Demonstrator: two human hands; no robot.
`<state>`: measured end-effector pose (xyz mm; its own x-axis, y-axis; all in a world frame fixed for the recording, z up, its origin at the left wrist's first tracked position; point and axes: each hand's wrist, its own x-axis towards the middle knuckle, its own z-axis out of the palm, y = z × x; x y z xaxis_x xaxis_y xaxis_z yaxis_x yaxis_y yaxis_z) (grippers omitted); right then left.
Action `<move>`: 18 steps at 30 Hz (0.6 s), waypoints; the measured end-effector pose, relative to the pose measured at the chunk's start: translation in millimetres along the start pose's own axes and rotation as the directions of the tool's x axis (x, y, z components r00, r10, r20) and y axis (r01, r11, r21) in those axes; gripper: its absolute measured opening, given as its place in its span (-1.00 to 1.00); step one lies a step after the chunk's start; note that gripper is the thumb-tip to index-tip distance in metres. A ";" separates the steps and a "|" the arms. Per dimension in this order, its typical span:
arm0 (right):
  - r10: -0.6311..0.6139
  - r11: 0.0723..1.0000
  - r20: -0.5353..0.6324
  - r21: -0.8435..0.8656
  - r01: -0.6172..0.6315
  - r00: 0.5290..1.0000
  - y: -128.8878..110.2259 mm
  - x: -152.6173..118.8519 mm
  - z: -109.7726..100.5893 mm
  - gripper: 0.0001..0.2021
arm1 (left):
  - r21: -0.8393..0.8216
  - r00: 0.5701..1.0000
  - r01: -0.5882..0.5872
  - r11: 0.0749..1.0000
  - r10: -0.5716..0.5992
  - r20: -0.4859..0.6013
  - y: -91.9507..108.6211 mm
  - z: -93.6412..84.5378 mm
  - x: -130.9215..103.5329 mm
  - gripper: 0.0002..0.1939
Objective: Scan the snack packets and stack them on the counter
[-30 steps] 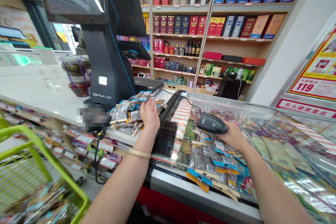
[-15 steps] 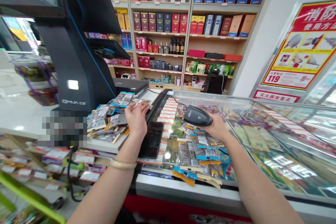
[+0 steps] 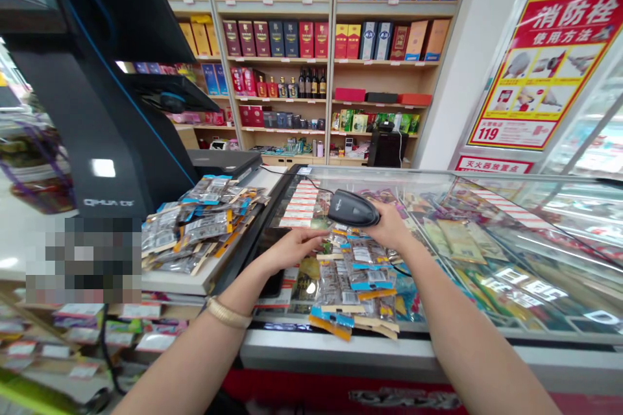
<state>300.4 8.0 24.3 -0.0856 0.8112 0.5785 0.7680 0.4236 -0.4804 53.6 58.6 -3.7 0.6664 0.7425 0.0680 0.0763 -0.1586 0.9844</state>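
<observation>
My right hand [image 3: 388, 225] is wrapped around a black barcode scanner [image 3: 353, 207], held over the glass counter. My left hand [image 3: 292, 249] reaches in from the left with fingers stretched out. Its fingertips are just below the scanner, at the upper edge of a pile of small snack packets [image 3: 357, 269] on the glass; whether they touch a packet I cannot tell. The packets are clear with blue, orange and cream ends. A second heap of similar packets [image 3: 209, 214] lies on the white counter to the left. Under my left wrist a black phone [image 3: 272, 282] is partly hidden.
A dark point-of-sale terminal [image 3: 111, 123] stands at the left. The glass display counter [image 3: 438, 175] stretches right with goods under it. The scanner's cable [image 3: 316, 185] runs back across the counter. Boxed bottles [image 3: 285, 39] fill shelves behind, and a red-yellow poster [image 3: 548, 71] hangs at right.
My left hand has moved right, from the left heap of packets to the pile under the scanner. The right hand still holds the scanner. The whole view has shifted slightly.
</observation>
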 end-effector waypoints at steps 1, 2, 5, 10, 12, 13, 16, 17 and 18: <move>-0.001 1.000 0.001 -0.003 0.001 1.000 0.2 0.1 0.1 -0.76 | -0.021 1.000 0.011 1.000 -0.011 -0.003 0.4 0.8 0.0 -0.79; -0.002 1.000 0.003 -0.004 0.002 1.000 0.4 0.2 0.2 -0.77 | -0.046 1.000 0.016 0.999 -0.017 -0.023 1.1 1.5 0.1 -0.79; -0.010 1.000 0.013 0.002 0.010 1.000 1.5 0.3 0.4 -0.79 | -0.110 0.981 -0.009 0.994 -0.012 -0.191 4.8 1.9 0.5 -0.76; -0.032 0.999 0.038 0.016 0.031 0.999 1.8 -0.4 0.6 -0.75 | -0.054 0.843 -0.137 0.989 0.088 -0.530 10.9 -3.9 -1.0 -0.68; -0.047 0.999 0.059 0.008 0.047 0.997 0.0 -0.9 0.4 -0.77 | 0.000 0.799 -0.165 0.986 0.133 -0.586 12.4 -6.5 -2.1 -0.71; -0.056 0.998 0.073 -0.003 0.057 0.996 -1.2 -1.2 0.1 -0.77 | 0.026 0.785 -0.174 0.984 0.154 -0.600 12.8 -7.6 -2.5 -0.73; -0.078 0.995 0.134 -0.052 0.086 0.988 -4.4 -1.7 -1.0 -0.76 | 0.100 0.762 -0.191 0.976 0.212 -0.612 13.4 -8.8 -3.2 -0.81; -0.081 0.993 0.152 -0.070 0.093 0.985 -5.0 -1.7 -1.3 -0.75 | 0.119 0.762 -0.188 0.975 0.222 -0.608 13.3 -8.7 -3.3 -0.83; -0.083 0.992 0.168 -0.084 0.098 0.982 -5.2 -1.7 -1.4 -0.74 | 0.134 0.767 -0.182 0.974 0.226 -0.601 13.0 -8.3 -3.3 -0.84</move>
<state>297.5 3.8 26.8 -0.2543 0.8293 0.4975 0.8064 0.4659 -0.3643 46.2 59.5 10.3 0.0829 0.9246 0.3719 0.0525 -0.3767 0.9248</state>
